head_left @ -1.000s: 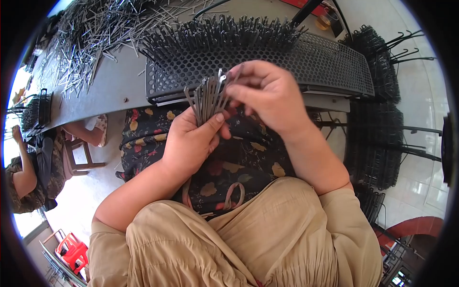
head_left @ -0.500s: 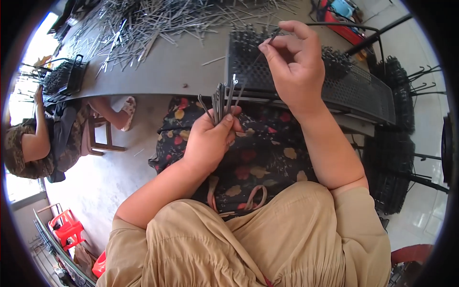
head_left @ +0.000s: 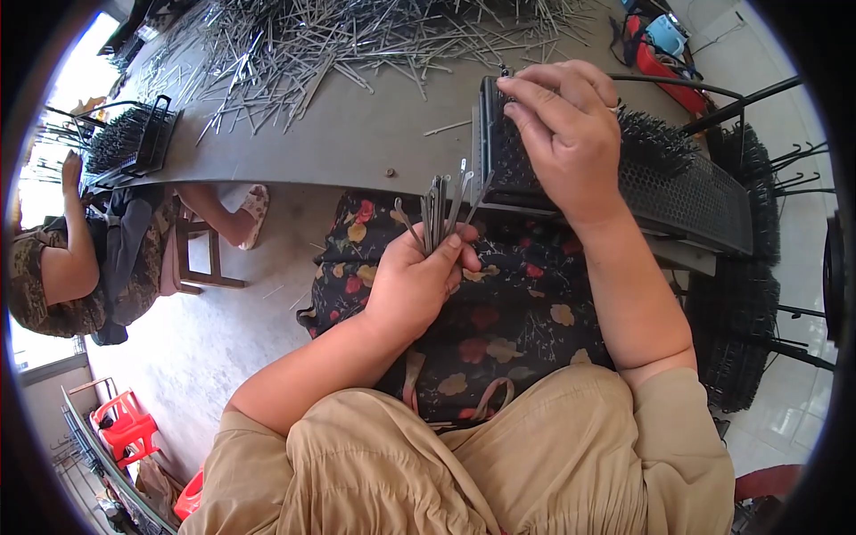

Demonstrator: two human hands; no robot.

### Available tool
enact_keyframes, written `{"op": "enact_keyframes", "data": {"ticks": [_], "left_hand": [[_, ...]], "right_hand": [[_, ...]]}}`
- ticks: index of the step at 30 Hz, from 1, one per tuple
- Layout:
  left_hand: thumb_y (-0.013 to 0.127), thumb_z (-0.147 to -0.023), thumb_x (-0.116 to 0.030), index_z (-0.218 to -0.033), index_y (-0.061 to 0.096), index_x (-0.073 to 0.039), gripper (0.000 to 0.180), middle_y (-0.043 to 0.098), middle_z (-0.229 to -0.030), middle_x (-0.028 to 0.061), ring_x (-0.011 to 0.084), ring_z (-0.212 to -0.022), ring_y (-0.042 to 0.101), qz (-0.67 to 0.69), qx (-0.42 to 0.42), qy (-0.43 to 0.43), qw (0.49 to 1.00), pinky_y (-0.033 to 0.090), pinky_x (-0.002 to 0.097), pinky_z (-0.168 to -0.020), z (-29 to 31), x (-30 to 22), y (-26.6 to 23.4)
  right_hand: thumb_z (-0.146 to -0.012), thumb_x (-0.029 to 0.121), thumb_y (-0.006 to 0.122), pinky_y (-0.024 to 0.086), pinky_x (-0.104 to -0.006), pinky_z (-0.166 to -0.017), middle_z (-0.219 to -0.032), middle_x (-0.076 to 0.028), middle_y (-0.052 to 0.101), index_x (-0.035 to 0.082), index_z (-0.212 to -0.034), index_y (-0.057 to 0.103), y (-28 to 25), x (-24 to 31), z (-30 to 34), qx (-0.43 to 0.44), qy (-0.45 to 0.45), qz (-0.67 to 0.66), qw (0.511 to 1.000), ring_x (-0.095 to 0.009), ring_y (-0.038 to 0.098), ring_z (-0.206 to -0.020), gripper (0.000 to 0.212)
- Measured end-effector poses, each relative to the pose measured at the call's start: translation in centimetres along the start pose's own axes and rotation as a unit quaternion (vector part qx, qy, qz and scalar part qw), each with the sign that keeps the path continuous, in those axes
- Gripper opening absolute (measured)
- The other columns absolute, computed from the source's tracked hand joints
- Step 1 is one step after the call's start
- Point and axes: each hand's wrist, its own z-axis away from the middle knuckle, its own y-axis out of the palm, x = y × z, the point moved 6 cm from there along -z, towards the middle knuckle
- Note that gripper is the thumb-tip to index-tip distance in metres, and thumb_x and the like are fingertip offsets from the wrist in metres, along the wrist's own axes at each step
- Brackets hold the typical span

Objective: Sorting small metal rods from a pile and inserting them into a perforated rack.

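Observation:
Upright in my left hand [head_left: 412, 283] is a bundle of thin metal strips [head_left: 435, 214], their tops fanned out and some with a small hole at the end. The fingers and thumb wrap round its lower part, over my flowered apron [head_left: 481, 321]. My right hand [head_left: 575, 147] is raised at the left part of a black perforated metal rack [head_left: 713, 198]. Its fingers and thumb are closed together there; whatever they hold is hidden. Dark thin pieces [head_left: 655, 143] stand packed in the rack, right of that hand.
A large heap of loose metal strips [head_left: 357, 45] covers the back of the grey table [head_left: 330, 143]. Another filled black rack [head_left: 129, 143] stands at the left, where a seated person [head_left: 98, 259] works. Black hooked stands [head_left: 749, 285] are at the right, behind a dark bar [head_left: 767, 96].
My right hand has gone from holding a thin strip up above the rack to being closed at the rack's left part. My left hand still grips the bundle; the view has shifted.

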Motion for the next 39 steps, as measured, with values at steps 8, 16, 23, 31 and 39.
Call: {"op": "enact_keyframes", "data": {"ticks": [8,16,23,31,39], "left_hand": [[0.047,-0.099,-0.008,-0.105,0.057,0.0,0.014,0.06,-0.075,0.0034,0.0052,-0.051,0.042,0.022,0.011,-0.025,0.999,0.034,0.0194,-0.046,-0.7,0.1,0.1],[0.046,-0.099,-0.008,-0.105,0.057,0.0,0.014,0.059,-0.075,0.0035,0.005,-0.051,0.041,0.03,-0.004,-0.035,0.999,0.032,0.0192,-0.045,-0.6,0.3,-0.1],[0.046,-0.099,-0.008,-0.106,0.056,0.0,0.014,0.06,-0.076,0.0042,0.0046,-0.049,0.039,0.046,0.0,-0.032,0.998,0.03,0.019,-0.043,-0.4,1.0,0.3],[0.046,-0.1,-0.011,-0.108,0.057,-0.002,0.015,0.061,-0.078,0.0036,0.0039,-0.049,0.039,0.046,-0.002,-0.015,0.999,0.029,0.0189,-0.042,0.3,1.0,0.8],[0.049,-0.1,-0.014,-0.115,0.058,-0.006,0.019,0.06,-0.078,0.0017,0.0034,-0.052,0.04,0.008,-0.031,0.05,0.998,0.03,0.018,-0.045,1.0,-0.1,2.3]], "right_hand": [[-0.072,0.005,0.076,0.048,-0.0297,-0.076,-0.084,-0.004,0.068,0.011,-0.091,0.074,0.1,-0.8,-1.1,0.064,0.027,-0.067,0.995,-0.019,0.062,-0.086,0.02],[-0.076,0.01,0.075,0.048,-0.0276,-0.068,-0.079,-0.004,0.068,0.009,-0.089,0.073,-0.2,-0.6,-1.9,0.075,0.101,-0.059,0.99,-0.018,0.062,-0.072,0.013],[-0.076,0.012,0.074,0.049,-0.0296,-0.069,-0.077,-0.005,0.067,0.009,-0.086,0.072,-0.3,-0.9,-1.9,0.106,0.132,-0.079,0.982,-0.019,0.062,-0.075,0.011],[-0.076,0.009,0.072,0.051,-0.0308,-0.072,-0.091,-0.007,0.07,0.006,-0.087,0.072,-1.3,0.4,-0.3,0.069,-0.028,0.001,0.997,-0.022,0.063,-0.078,0.012],[-0.083,0.005,0.069,0.045,-0.0185,-0.057,-0.085,-0.005,0.069,-0.002,-0.097,0.065,0.6,1.7,5.8,0.251,0.433,-0.48,0.721,-0.006,0.062,-0.073,0.016]]}}
